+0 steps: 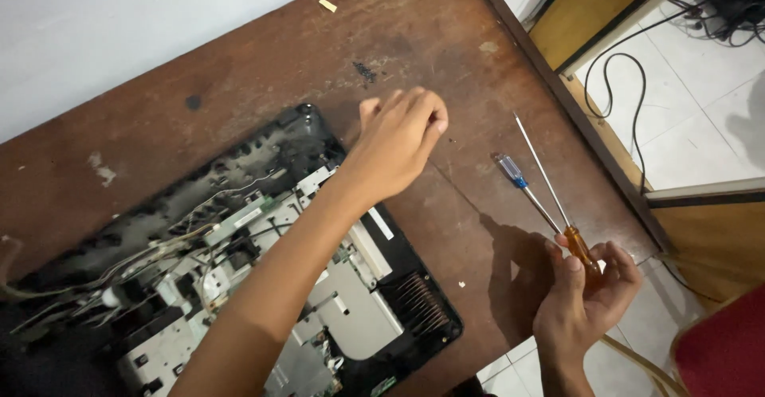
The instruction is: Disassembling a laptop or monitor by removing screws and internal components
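Nearest the camera, the right hand [586,297] closes its fingers around the amber handle of a long screwdriver [558,198], whose thin shaft points up and away over the table; the grip is firm, with the thumb laid along the handle. Just beside that shaft lies a second, shorter screwdriver [522,186] with a blue and clear handle, resting loose on the wooden table [446,38], its tip running toward the held one.

To the left lies the opened laptop base [263,285], its cover off and its insides bare: metal shielding, a fan grille at the near corner, loose grey cables and a green strip of board. Judging by this, the opening of the case seems done, and the parts inside look mostly still in their places, so the stripping of the interior appears to lie ahead.

Farther off, the left hand [398,138] reaches across the laptop's far corner and hovers over the bare wood, fingers curled loosely together; whether it pinches something small I cannot tell. A tiny dark speck [452,141] sits on the table just right of its fingertips, perhaps a screw
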